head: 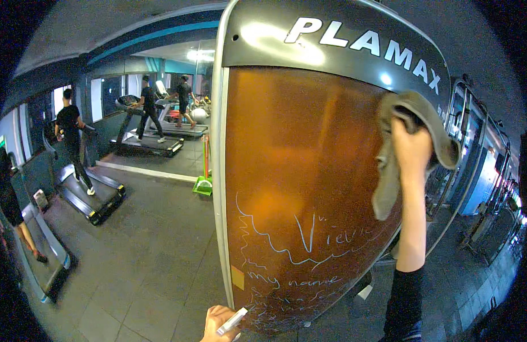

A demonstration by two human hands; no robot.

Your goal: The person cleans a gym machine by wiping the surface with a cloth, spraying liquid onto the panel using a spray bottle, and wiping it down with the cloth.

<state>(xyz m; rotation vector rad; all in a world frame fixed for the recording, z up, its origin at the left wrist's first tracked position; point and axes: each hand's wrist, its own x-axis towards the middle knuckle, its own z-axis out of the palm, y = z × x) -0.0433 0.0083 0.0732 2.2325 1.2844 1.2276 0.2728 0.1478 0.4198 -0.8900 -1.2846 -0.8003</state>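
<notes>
Before me stands a tall gym machine's brown translucent panel [284, 171] in a silver frame, with a dark header [263, 47] marked PLAMAX. My right hand [412, 143] grips a grey cloth [389, 179] at the panel's upper right edge. The cloth hangs in folds and partly hides that edge. Pale handwriting and wavy lines [297, 258] cover the panel's lower part. Low by the panel's bottom left corner, my left hand [220, 322] is closed around a small white stick-like object [232, 320], perhaps a marker. A tan square patch [237, 278] is on the panel's left edge.
To the left, people use treadmills [92, 192], with a wall mirror [160, 89] behind. A green dustpan [202, 186] with upright handles stands on the dark tiled floor [160, 239]. More gym equipment [490, 226] lines the right side. A white item [365, 292] lies beyond the panel's lower edge.
</notes>
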